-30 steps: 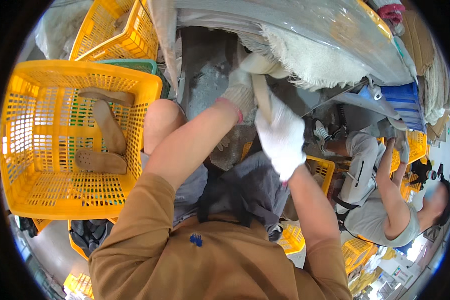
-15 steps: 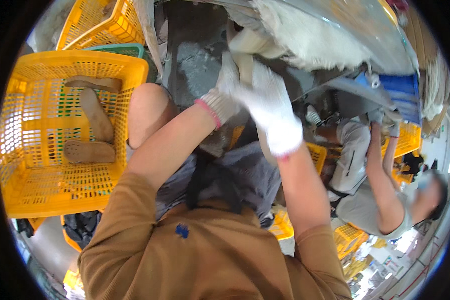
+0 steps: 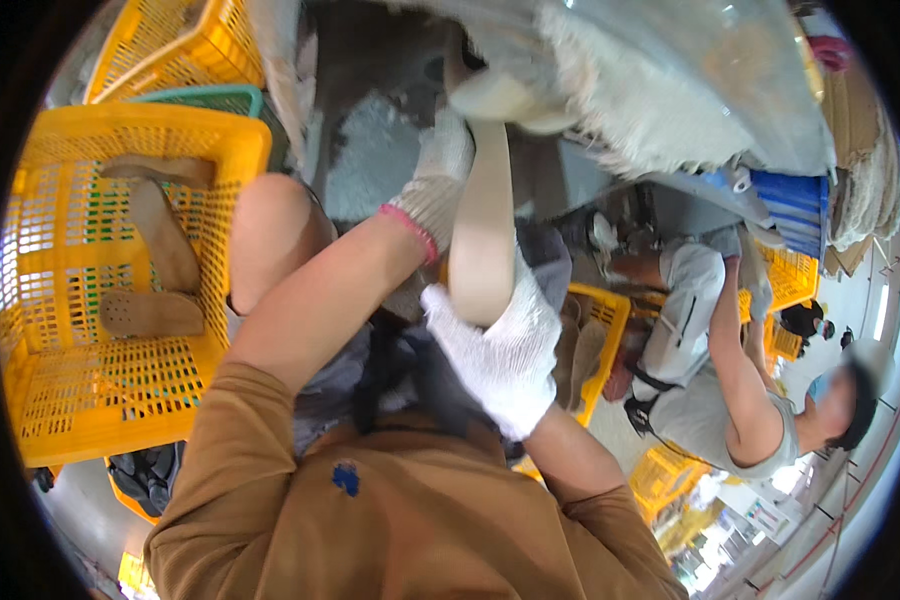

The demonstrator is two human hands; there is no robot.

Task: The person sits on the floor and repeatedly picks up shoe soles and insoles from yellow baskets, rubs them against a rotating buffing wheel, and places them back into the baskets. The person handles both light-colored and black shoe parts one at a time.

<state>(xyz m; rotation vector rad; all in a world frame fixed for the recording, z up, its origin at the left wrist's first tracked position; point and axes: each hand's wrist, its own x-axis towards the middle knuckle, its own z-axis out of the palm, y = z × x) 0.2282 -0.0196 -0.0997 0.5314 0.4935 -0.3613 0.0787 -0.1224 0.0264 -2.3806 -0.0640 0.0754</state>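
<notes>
A long beige shoe insole [image 3: 485, 225] stretches away from me, its rounded end nearest my body. My right hand [image 3: 505, 360], in a white knit glove, is closed around that near end, with the thumb on the left side and the fingers mostly underneath. At the insole's far left edge is my left hand [image 3: 443, 150], in a white glove with a pink cuff; its fingers are hidden, so its grip cannot be made out. A pale rounded piece [image 3: 507, 100] lies just beyond the insole's far end, blurred. Brown insoles [image 3: 165, 235] rest in the yellow crate [image 3: 40, 400] on my left.
Fluffy white cloth [image 3: 630, 110] and plastic sheeting [image 3: 750, 90] hang ahead on the right. Another yellow crate [image 3: 607, 365] with insoles stands right of my knees. Farther right a person [image 3: 740, 400] sits near a blue crate [image 3: 792, 210]. A green crate [image 3: 215, 98] is behind the left crate.
My right hand has come back toward my body and down, to the insole's near end, and the insole now shows at length. My left hand stays near the far end.
</notes>
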